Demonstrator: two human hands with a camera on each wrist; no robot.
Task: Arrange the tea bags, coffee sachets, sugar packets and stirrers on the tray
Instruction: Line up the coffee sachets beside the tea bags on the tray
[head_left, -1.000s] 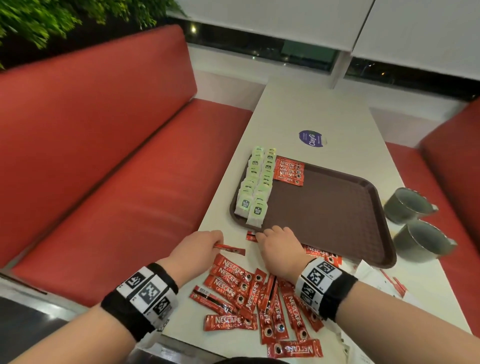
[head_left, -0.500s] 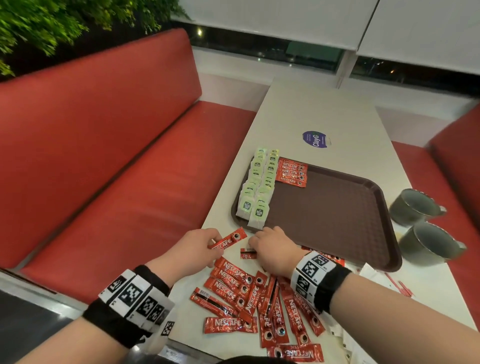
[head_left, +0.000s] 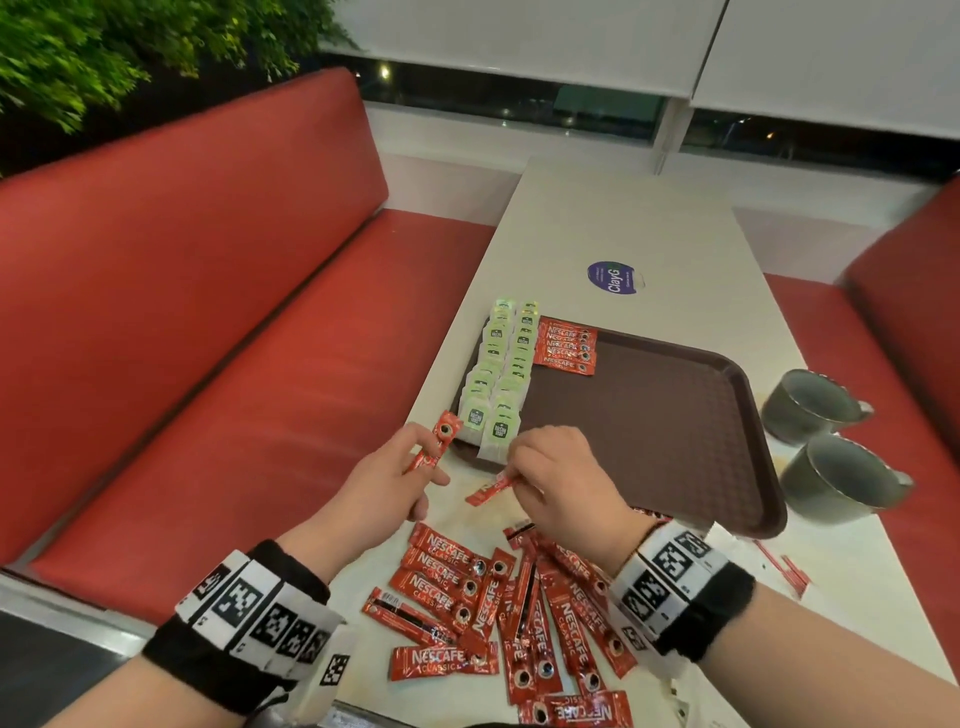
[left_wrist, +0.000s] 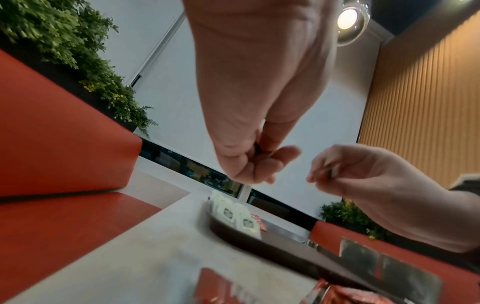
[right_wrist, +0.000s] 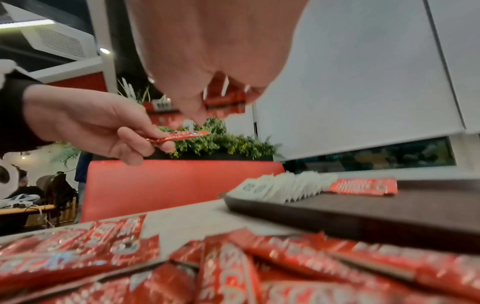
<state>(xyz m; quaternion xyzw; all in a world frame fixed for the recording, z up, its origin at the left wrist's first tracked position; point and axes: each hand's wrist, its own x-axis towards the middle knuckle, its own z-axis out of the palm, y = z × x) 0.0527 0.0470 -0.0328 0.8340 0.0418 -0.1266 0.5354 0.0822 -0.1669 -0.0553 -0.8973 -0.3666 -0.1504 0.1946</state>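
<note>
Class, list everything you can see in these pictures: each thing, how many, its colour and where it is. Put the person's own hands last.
tea bags: two rows, green and white, tray's left edge
coffee sachets on tray: small stack, red, far left corner
loose coffee sachets: many, red, on table near the person
tray: one, brown, on table
cups: two, grey, right of tray
table: one, white
benches: red, both sides
left hand: holds one red sachet
right hand: pinches one red sachet

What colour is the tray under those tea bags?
Dark brown tray, with a fine textured surface; the head view shows it best.
</note>
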